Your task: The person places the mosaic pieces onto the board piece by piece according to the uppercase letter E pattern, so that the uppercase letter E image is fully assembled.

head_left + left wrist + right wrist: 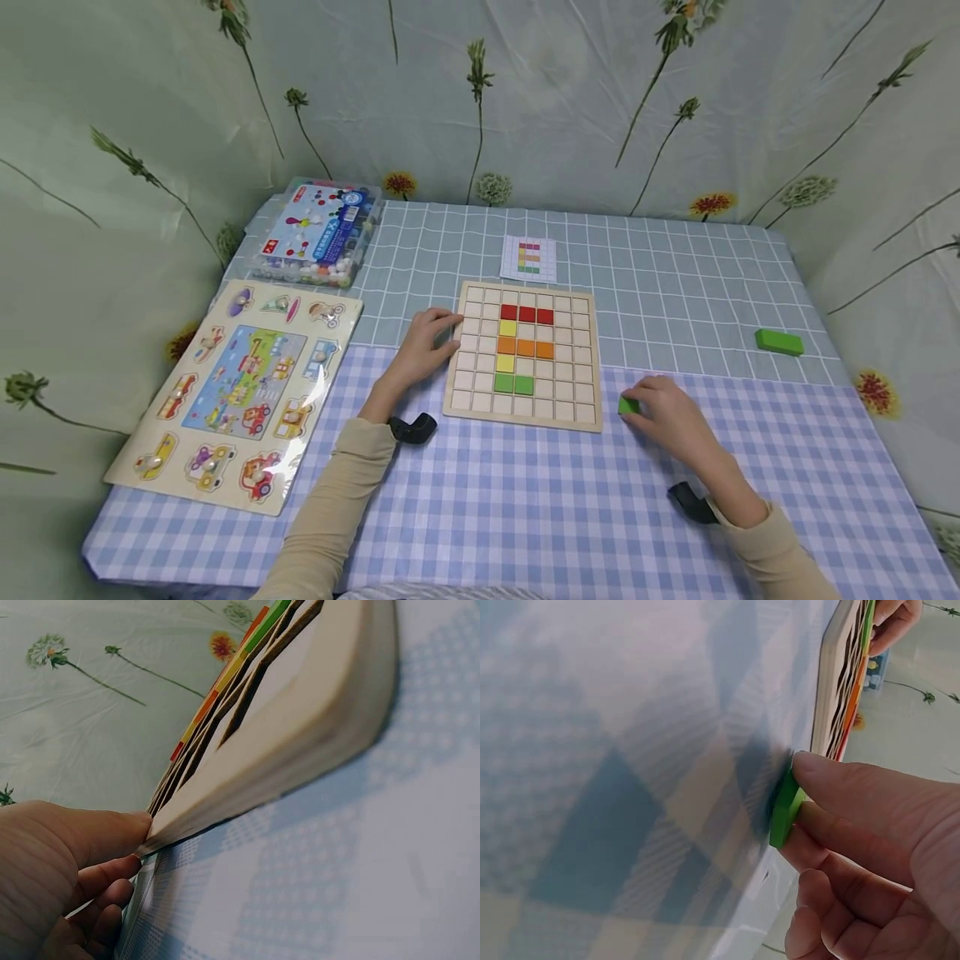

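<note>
A square wooden grid board (468,404) lies mid-table, with red blocks (527,314), yellow blocks (507,328), orange blocks (526,347) and green blocks (513,384) in its cells. Against the board's left edge rests my left hand (422,346); its thumb (112,832) touches the rim in the left wrist view. To the right of the board, my right hand (671,417) pinches a small green block (784,806) between thumb and fingers, close to the tablecloth. A card (512,258) printed with a coloured block pattern lies behind the board.
A picture puzzle board (315,417) with vehicle pieces lies at the left. Behind it stands a clear plastic box (352,267) with a printed label and small coloured parts. Far right on the table is a longer green block (779,342). Patterned curtain hangs behind.
</note>
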`<move>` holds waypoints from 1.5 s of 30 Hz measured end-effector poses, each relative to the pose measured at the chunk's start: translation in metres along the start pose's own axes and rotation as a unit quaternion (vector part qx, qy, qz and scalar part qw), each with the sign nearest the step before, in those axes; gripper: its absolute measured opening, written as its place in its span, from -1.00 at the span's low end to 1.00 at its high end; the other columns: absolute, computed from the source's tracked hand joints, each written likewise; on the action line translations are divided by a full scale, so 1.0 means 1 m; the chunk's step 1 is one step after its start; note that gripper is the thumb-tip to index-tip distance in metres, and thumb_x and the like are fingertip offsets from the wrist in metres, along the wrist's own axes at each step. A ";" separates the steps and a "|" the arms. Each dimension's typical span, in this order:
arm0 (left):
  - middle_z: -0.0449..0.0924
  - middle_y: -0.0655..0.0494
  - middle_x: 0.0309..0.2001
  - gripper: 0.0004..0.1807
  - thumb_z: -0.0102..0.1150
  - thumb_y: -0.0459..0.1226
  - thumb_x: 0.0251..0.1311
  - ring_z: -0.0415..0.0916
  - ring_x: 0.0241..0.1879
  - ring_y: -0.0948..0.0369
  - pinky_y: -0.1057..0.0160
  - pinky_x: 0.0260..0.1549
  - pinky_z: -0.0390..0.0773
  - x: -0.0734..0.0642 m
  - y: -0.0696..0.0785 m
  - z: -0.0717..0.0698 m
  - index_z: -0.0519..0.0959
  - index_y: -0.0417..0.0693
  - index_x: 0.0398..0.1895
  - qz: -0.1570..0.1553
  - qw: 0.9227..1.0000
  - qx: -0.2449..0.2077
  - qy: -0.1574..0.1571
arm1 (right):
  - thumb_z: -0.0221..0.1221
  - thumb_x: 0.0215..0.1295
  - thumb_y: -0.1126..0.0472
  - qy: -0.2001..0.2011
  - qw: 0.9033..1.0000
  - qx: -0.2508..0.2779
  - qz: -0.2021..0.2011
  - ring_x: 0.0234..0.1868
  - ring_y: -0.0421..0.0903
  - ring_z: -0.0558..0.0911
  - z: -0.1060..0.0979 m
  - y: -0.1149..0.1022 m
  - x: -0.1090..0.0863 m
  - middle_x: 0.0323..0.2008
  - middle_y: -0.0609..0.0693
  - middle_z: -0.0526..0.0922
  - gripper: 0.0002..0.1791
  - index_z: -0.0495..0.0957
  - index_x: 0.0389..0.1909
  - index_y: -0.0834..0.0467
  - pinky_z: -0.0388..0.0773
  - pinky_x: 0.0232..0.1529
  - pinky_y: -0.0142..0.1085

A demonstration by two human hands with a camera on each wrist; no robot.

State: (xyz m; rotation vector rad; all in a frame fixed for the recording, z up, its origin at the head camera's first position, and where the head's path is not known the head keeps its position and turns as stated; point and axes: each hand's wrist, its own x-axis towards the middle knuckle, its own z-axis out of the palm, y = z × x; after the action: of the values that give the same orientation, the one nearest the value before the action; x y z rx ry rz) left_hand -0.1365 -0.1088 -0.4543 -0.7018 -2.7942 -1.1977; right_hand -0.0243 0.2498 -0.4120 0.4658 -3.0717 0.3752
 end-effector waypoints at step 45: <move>0.44 -0.20 0.11 -0.55 0.18 -0.34 0.17 0.32 0.10 -0.10 -0.08 0.08 0.34 -0.003 0.008 0.003 0.48 -0.26 0.15 -0.002 1.000 0.001 0.001 | 0.39 -0.01 0.16 0.006 0.991 0.031 -0.129 -0.21 -0.05 0.55 0.024 -0.064 0.059 -0.31 0.02 0.66 -0.74 0.69 -0.30 0.20 0.54 -0.12 -0.22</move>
State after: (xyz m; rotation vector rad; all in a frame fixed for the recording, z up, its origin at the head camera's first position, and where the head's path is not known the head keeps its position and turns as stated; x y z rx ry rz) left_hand -0.1295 -0.1029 -0.4513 -0.6941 -2.7977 -1.1942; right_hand -0.0610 0.1678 -0.4173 0.8486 -2.9421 0.4633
